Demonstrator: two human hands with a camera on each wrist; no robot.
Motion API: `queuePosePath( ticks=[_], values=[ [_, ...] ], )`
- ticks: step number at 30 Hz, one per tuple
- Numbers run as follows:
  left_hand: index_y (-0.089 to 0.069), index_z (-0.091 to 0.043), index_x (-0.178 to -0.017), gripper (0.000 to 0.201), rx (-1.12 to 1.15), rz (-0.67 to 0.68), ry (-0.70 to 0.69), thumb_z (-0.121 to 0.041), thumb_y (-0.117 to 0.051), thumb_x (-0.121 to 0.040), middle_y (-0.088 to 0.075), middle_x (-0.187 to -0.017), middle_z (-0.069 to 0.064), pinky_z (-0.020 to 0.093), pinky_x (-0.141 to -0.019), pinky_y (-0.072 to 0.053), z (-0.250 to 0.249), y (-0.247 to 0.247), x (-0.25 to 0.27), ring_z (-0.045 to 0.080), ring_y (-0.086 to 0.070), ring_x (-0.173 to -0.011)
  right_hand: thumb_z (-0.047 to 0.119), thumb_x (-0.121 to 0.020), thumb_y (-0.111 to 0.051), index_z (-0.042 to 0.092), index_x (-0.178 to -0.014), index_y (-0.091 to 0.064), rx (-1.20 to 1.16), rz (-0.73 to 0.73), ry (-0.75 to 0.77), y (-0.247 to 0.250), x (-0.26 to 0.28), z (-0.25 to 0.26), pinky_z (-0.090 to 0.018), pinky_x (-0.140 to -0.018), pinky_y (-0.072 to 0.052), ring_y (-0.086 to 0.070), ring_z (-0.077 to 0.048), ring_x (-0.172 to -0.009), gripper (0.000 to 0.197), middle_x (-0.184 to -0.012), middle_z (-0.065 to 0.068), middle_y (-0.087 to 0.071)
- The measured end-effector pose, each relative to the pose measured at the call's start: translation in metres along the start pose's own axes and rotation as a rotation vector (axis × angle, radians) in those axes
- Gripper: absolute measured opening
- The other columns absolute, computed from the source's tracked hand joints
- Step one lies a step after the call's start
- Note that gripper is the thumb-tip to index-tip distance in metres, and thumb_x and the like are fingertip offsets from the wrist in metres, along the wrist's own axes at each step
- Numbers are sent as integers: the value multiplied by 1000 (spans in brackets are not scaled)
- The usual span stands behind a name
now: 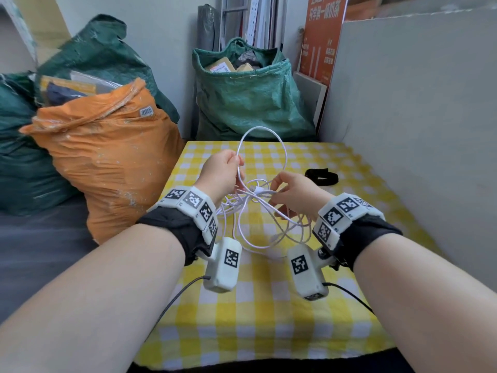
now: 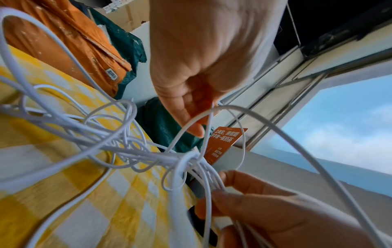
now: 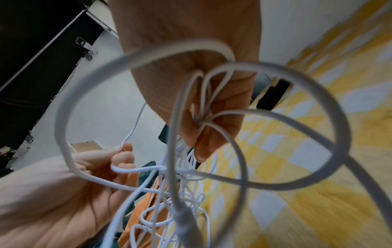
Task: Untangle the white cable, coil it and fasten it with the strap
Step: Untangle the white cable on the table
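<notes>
A tangled white cable (image 1: 258, 211) hangs in loose loops between both hands above the yellow checked tablecloth (image 1: 269, 305). My left hand (image 1: 223, 170) pinches one strand, from which a big loop (image 1: 262, 133) arches up. My right hand (image 1: 290, 191) pinches a bunch of strands near the knot (image 2: 186, 159). In the right wrist view its fingers (image 3: 212, 117) close round several strands, and thick blurred loops (image 3: 275, 184) cross the picture. The black strap (image 1: 322, 176) lies flat on the cloth beyond my right hand, untouched.
An orange sack (image 1: 107, 157) stands left of the table, with green sacks (image 1: 250, 98) behind it and beyond the far edge. A grey board (image 1: 416, 117) rises along the right side. The near half of the cloth is bare.
</notes>
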State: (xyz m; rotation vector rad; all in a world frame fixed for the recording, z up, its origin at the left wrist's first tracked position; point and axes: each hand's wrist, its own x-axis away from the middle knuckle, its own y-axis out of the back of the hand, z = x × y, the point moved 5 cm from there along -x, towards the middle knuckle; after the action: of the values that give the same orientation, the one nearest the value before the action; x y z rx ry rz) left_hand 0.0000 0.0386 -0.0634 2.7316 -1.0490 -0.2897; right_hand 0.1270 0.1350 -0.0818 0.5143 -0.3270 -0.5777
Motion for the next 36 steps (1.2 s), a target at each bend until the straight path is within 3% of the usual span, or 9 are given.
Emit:
queuePosePath(
  ticks=[3,6,12,15,18,22,26,31,36],
  values=[
    [-45,-14,-78,31,99,-9,56,-15,-26,-102,-37,-59,2,31,-52,-52,4,6,0,15,-37,-48,3,-91,-51,14,-88,-49,2,-37,5,-1,-1,-4,-22,-42,-45,-56,-13,-46,11,-79,-6,-68],
    [-45,-13,-78,31,103,13,104,-16,-25,-102,-30,-56,0,27,-47,-49,10,9,2,8,-30,-36,5,-90,-53,11,-91,-52,-32,-100,13,-2,-2,-5,-19,-40,-43,-54,-9,-45,5,-77,-4,-65],
    [-52,-13,-82,22,-75,260,178,-19,-40,-99,-42,-65,2,23,-43,-33,28,0,16,7,-32,-34,15,-92,-57,13,-80,-56,-88,-20,38,-14,0,-5,-20,-50,-49,-57,-10,-60,12,-79,-2,-60],
    [-57,-16,-86,5,-129,341,185,-16,-61,-89,-49,-66,1,22,-46,-35,35,-4,22,11,-39,-42,16,-92,-57,15,-79,-59,-148,43,22,-19,3,-6,-16,-48,-48,-57,-9,-60,13,-80,2,-63],
    [-59,-14,-75,13,-213,409,179,-9,-69,-82,-49,-61,3,20,-46,-37,41,-8,24,13,-43,-48,17,-90,-62,14,-77,-62,-212,82,11,-20,3,-7,-17,-50,-47,-56,-10,-62,13,-77,1,-62],
    [-50,-12,-73,21,-241,284,186,-7,-65,-86,-52,-60,7,28,-50,-49,44,-6,19,17,-52,-48,25,-87,-66,9,-76,-67,-311,28,-16,-13,3,-8,-21,-53,-50,-59,-13,-59,20,-72,-4,-63],
    [-50,-4,-83,8,-177,88,203,0,-49,-90,-55,-68,13,44,-68,-57,45,4,11,25,-59,-54,11,-83,-70,4,-84,-66,-323,59,-45,-4,5,-11,-22,-58,-54,-60,-15,-57,8,-67,-8,-61],
    [-43,-9,-75,22,-54,-123,190,-12,-43,-97,-54,-72,17,35,-54,-49,43,19,0,27,-57,-54,25,-86,-69,0,-101,-66,-382,41,-91,5,10,-19,-20,-56,-56,-62,-11,-56,29,-78,-5,-64],
    [-49,-14,-95,17,-302,-270,138,-29,-45,-89,-62,-96,11,39,-78,-52,29,29,-5,33,-61,-86,27,-90,-63,3,-108,-64,-315,-29,-134,20,12,-29,-21,-53,-50,-57,-13,-58,30,-90,-8,-62]
  ],
)
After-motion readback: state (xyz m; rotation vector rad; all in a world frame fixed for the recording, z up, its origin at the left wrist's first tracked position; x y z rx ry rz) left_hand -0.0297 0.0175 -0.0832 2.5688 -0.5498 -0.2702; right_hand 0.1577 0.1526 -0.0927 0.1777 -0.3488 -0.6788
